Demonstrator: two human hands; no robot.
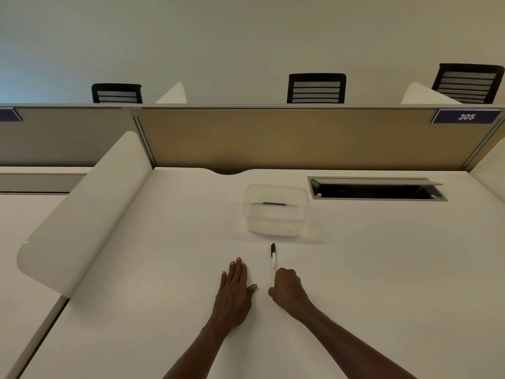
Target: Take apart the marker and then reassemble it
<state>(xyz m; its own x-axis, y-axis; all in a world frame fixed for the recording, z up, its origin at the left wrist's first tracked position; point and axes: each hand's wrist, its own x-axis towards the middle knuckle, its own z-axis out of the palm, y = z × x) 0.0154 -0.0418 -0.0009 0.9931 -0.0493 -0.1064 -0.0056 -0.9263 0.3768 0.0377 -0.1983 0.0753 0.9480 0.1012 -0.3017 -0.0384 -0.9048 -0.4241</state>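
White plastic barrel, black cap: marker [273, 262] lying on the pale counter [382, 269], cap end pointing away toward a clear tub [276, 214], rear end tucked under the right hand [287, 287]. Right grip curled into a loose fist over that rear end, seemingly closing on the barrel, though the fingertips are hidden and firm contact cannot be confirmed. Left hand [236, 283] flat on the counter just beside the marker, fingers spread, holding nothing. Inside the tub, one short dark strip; what it is, too small to tell. Further back, a recessed cable hatch [377, 190] and a tan divider [273, 138] carrying a plate marked 305.

Cap still on, barrel whole: probably the very start, the pick-up before any taking apart. Next move likely calls for lifting the marker clear of the counter, bringing the left hand across to pinch the black cap, then pulling straight along the barrel's line rather than bending it. Worth keeping the freed pieces close by, or in the tub, for reassembly.
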